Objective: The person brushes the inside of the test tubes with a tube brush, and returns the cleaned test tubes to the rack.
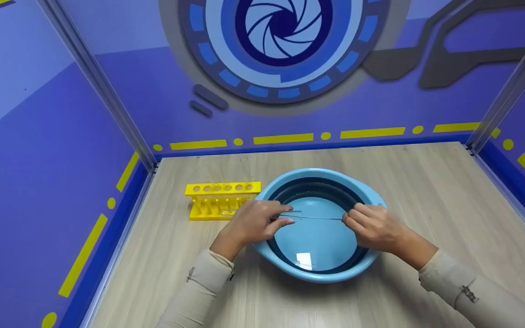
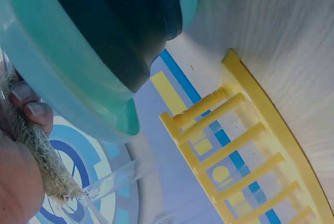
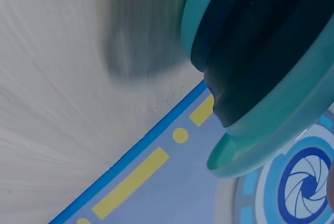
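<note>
Pale brush bristles (image 2: 44, 164) are seen in the grip of the left hand (image 2: 18, 174), clear tubing (image 2: 117, 178) being visible near their tip. Above, a dark-sided blue basin (image 2: 57, 72) is shown; a yellow rack (image 2: 271, 125) is set on the table (image 2: 292, 25).

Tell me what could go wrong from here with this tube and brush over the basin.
The clear tube in the left hand could slip and strike the blue basin below. The thin wire of the brush, gripped by the right hand, might bend. The yellow rack sits close; the left hand might bump it.
</note>
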